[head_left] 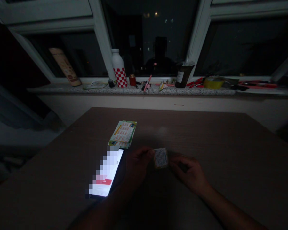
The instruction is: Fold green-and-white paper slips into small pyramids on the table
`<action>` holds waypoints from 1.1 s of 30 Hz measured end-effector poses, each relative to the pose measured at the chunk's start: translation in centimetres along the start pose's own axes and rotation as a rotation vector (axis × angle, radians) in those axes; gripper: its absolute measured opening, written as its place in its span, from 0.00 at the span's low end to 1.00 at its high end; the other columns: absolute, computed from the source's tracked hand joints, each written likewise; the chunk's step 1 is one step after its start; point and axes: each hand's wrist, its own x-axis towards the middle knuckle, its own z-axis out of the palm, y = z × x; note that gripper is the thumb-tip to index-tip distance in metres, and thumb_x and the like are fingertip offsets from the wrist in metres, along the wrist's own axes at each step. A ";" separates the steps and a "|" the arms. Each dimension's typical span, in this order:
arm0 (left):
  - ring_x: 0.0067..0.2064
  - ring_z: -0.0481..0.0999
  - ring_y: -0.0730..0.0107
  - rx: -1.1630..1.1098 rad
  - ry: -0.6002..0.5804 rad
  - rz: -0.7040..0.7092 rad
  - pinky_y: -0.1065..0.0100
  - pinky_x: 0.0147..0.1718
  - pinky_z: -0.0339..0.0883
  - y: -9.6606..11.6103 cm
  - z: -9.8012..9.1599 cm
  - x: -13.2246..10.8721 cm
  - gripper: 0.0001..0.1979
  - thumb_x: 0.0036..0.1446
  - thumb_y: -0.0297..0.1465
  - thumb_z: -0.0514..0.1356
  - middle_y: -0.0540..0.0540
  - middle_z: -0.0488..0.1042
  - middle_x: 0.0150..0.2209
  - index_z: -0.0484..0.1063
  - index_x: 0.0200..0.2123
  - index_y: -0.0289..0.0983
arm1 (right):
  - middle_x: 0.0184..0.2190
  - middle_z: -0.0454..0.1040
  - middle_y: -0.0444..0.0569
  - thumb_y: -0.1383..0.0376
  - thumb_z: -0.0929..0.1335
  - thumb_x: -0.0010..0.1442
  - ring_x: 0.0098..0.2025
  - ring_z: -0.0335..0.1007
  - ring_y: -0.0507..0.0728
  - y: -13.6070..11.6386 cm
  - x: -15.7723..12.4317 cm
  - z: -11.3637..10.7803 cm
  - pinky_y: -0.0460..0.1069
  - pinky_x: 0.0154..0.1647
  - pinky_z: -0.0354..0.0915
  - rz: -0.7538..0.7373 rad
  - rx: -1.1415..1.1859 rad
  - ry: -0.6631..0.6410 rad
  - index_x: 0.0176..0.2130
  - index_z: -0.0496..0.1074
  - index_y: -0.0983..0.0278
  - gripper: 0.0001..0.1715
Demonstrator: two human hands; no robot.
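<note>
Between my hands is a small card (161, 158) covered in printed text, its face turned toward me above the table. My left hand (139, 163) pinches the card's left edge, thumb on top. At the opposite edge, my right hand (190, 172) has its thumb and fingertips closed on the card's right side. Left of my left hand lies a phone (105, 182) with its screen lit and partly blurred out. Beyond the phone rests a small pile of printed paper cards (122, 132) with green borders. Dim light hides detail on both hands.
The brown table (213, 137) ends near a window wall. Along the stone sill (139, 91) stand a tan flask (65, 67), a white bottle (120, 68) with red checks, a small red jar (132, 80), a dark cup (183, 76) and a yellow tape roll (213, 83).
</note>
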 end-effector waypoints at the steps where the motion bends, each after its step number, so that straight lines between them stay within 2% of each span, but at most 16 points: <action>1: 0.31 0.73 0.70 -0.008 0.010 -0.006 0.71 0.30 0.66 0.0 0.0 0.0 0.09 0.48 0.35 0.64 0.49 0.75 0.27 0.76 0.29 0.34 | 0.25 0.74 0.47 0.64 0.67 0.58 0.28 0.70 0.54 0.1 0.0 0.0 0.47 0.29 0.64 0.004 -0.004 0.004 0.29 0.74 0.63 0.09; 5: 0.30 0.72 0.70 0.014 0.040 -0.002 0.72 0.30 0.66 0.1 0.0 0.1 0.09 0.48 0.35 0.64 0.50 0.75 0.26 0.76 0.28 0.34 | 0.25 0.74 0.46 0.64 0.67 0.58 0.28 0.70 0.53 0.2 -0.2 0.0 0.46 0.30 0.65 0.013 0.000 0.026 0.29 0.74 0.63 0.08; 9: 0.31 0.73 0.69 0.032 -0.002 -0.001 0.71 0.31 0.66 0.2 0.1 0.0 0.08 0.49 0.35 0.63 0.50 0.75 0.27 0.76 0.28 0.35 | 0.27 0.74 0.46 0.64 0.68 0.57 0.28 0.69 0.53 0.0 -0.1 0.1 0.47 0.30 0.65 0.019 0.002 -0.007 0.33 0.75 0.63 0.06; 14: 0.30 0.72 0.69 0.024 -0.025 -0.002 0.71 0.32 0.66 0.5 0.3 -0.3 0.08 0.49 0.34 0.63 0.50 0.74 0.26 0.75 0.27 0.35 | 0.25 0.74 0.47 0.63 0.67 0.59 0.28 0.70 0.54 -0.2 0.0 -0.1 0.47 0.29 0.64 -0.004 -0.023 -0.016 0.28 0.74 0.64 0.10; 22: 0.31 0.73 0.68 0.059 -0.010 -0.004 0.70 0.32 0.65 0.3 0.1 -0.1 0.09 0.49 0.36 0.62 0.50 0.74 0.26 0.75 0.27 0.35 | 0.25 0.75 0.47 0.62 0.67 0.58 0.26 0.70 0.53 -0.1 -0.1 0.0 0.47 0.28 0.64 0.040 -0.014 0.001 0.29 0.75 0.63 0.10; 28: 0.32 0.73 0.67 0.063 -0.025 0.017 0.69 0.33 0.66 -0.1 0.0 0.1 0.09 0.50 0.36 0.62 0.48 0.75 0.28 0.75 0.29 0.35 | 0.24 0.75 0.46 0.62 0.67 0.57 0.26 0.70 0.53 0.2 -0.2 -0.2 0.46 0.28 0.66 0.016 -0.023 0.097 0.28 0.74 0.63 0.09; 33: 0.32 0.74 0.66 0.175 -0.091 0.064 0.68 0.33 0.66 -0.5 -0.3 0.2 0.09 0.52 0.35 0.61 0.47 0.76 0.29 0.75 0.29 0.35 | 0.25 0.75 0.46 0.64 0.68 0.56 0.27 0.71 0.54 0.5 -0.2 -0.6 0.47 0.29 0.67 0.012 0.005 0.234 0.28 0.74 0.63 0.07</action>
